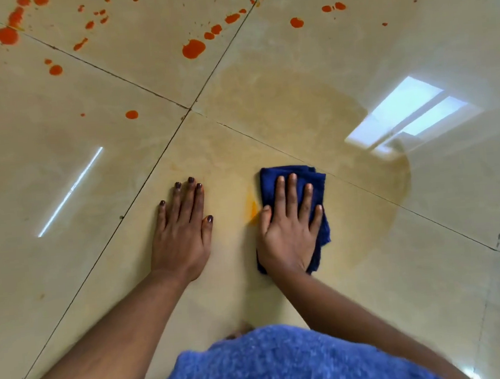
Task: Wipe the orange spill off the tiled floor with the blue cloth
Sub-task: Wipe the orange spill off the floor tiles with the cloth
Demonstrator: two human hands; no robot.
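glossy beige tiled floor (60, 181), smooth and mirror-bright, dulled by a matt yellowish smear (297, 118); folded blue cloth (314, 183) looks soft and napped; fuzzy blue garment (288, 367).

Nothing stood upright on the tiled floor (370, 269) around either hand. The left hand (183, 237) lay flat just beside the right hand (288, 231), which pressed on the blue cloth (317, 183), leaving a narrow bare strip between them. Ahead of both hands, orange splatters (193, 48) dotted otherwise open tile; right of the cloth lay open floor.
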